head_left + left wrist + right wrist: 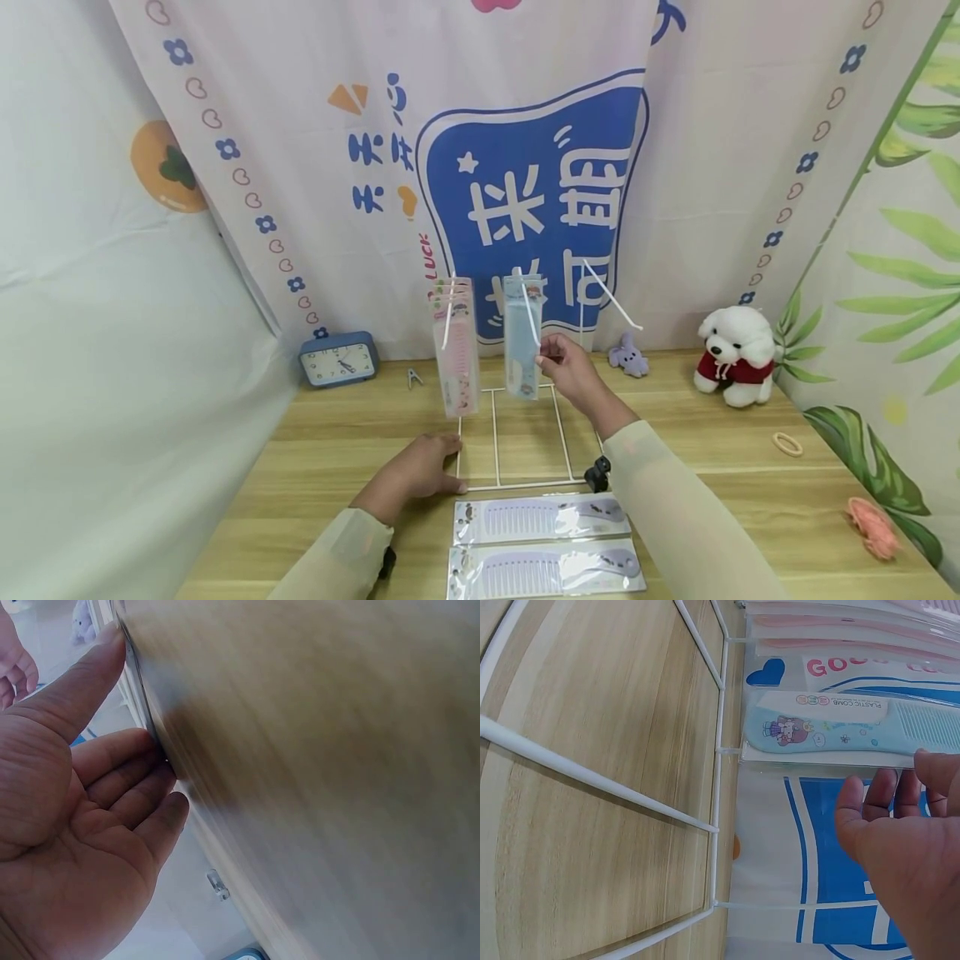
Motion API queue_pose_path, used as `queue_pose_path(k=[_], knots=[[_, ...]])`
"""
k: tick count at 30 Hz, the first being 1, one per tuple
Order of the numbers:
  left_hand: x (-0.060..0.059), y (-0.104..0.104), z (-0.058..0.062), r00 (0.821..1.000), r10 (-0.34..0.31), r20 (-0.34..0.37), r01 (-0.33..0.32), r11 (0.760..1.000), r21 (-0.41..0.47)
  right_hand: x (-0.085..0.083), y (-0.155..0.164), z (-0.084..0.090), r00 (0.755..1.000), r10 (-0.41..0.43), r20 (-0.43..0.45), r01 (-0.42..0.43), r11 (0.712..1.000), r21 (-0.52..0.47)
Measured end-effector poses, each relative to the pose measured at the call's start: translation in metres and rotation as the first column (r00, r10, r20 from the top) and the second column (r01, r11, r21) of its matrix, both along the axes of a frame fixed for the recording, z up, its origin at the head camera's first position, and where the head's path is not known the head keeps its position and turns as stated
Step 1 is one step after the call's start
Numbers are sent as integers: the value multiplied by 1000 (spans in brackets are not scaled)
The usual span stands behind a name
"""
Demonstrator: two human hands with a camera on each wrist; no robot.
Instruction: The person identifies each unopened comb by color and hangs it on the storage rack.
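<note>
A white wire display rack (519, 483) stands on the wooden table. From one hook hang several packaged pink combs (459, 358), from another the packaged blue comb (522, 342), with more than one pack on the hook; the right-hand hook (613, 293) is bare. My right hand (572, 375) pinches the right edge of the blue comb pack, thumb in front; its fingers partly pass behind in the right wrist view. My left hand (420, 468) rests at the rack's left base wire, thumb and fingertips touching it. Two packaged lilac combs (543, 518) lie flat before the rack.
At the back left are a blue clock (337, 360) and a small clip (414, 379). A purple plush (628, 357) and a white toy dog (737, 357) sit at the back right. A beige ring (787, 444) and a coral item (872, 528) lie on the right.
</note>
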State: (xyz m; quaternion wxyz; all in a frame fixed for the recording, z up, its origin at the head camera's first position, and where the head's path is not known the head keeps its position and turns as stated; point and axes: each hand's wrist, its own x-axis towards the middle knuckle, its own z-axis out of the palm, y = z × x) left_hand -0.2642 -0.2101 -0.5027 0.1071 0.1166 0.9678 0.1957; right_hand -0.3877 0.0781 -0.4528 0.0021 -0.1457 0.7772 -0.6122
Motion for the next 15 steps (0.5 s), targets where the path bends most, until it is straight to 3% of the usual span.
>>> queue_pose_path(k=[15], knots=[[2, 0, 1, 1000, -3, 0, 3, 1000, 9, 1, 10, -6, 998, -26, -58, 31, 996, 89]])
